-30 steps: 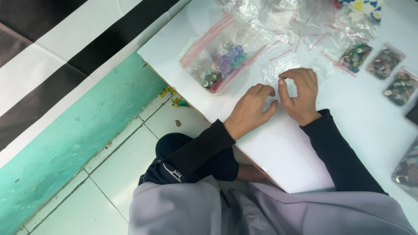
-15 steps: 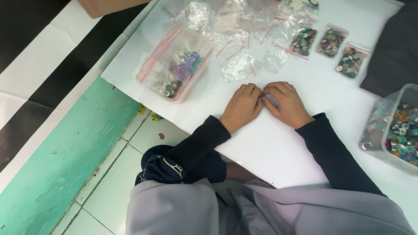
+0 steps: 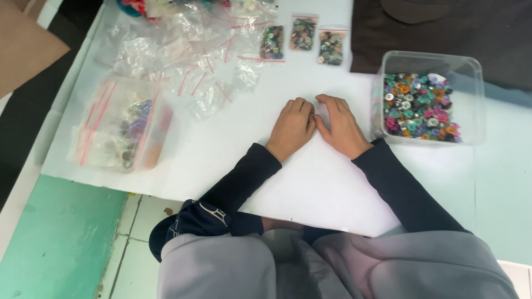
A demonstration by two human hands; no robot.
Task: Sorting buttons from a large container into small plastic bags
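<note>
Our left hand (image 3: 292, 126) and right hand (image 3: 341, 124) lie knuckles up in the middle of the frame on the white surface (image 3: 327, 188). The fingers are curled and the fingertips meet. We cannot tell whether they pinch anything, because whatever lies under them is hidden.

We judge this to be a small sealing or pressing step done against the surface. A further move would call for lifting the fingers without scattering anything.

The clear tub of buttons (image 3: 426, 105) stands just beside the right hand, open side up, with its long side running across the frame. A heap of empty little bags (image 3: 210, 94) lies to the upper left of the hands. Three filled bags (image 3: 302, 36) sit in a row at the top centre, long axis up the frame and red zip strips at the far end. A large bag of buttons (image 3: 124, 130) lies at left, also lengthwise up the frame.
</note>
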